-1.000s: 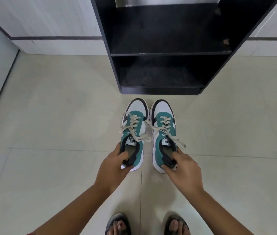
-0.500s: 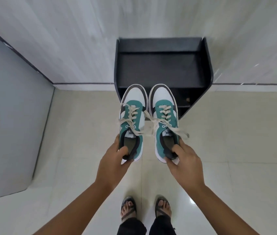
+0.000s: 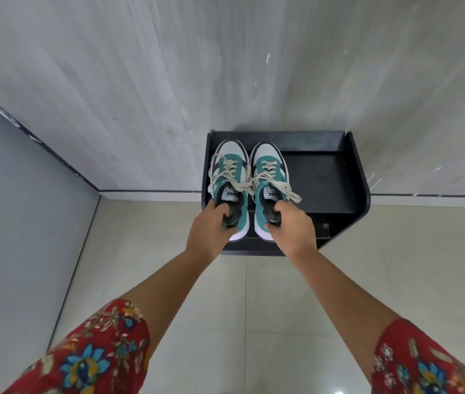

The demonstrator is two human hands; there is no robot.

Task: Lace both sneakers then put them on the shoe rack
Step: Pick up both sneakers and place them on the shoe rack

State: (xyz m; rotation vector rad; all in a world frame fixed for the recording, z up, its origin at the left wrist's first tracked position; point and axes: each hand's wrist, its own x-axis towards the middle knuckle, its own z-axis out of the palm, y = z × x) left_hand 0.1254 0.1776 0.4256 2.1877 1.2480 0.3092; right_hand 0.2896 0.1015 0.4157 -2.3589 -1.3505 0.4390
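Two teal, white and black sneakers with beige laces are held side by side over the left half of the black shoe rack [image 3: 325,177]. My left hand [image 3: 211,228] grips the heel collar of the left sneaker [image 3: 227,177]. My right hand [image 3: 291,228] grips the heel of the right sneaker [image 3: 268,174]. Both toes point at the wall. Loose lace ends trail across the tongues. I cannot tell whether the soles touch the top shelf.
The rack stands against a grey-white wall [image 3: 225,66], with lower shelves partly visible at its front right. A blue-grey panel [image 3: 21,223] borders the left. Beige floor tiles [image 3: 254,308] lie under my arms. Red floral sleeves show at the bottom corners.
Both hands lifted the sneakers off the floor and carried them forward and up over the rack's top. The view rose from a crouch to standing.
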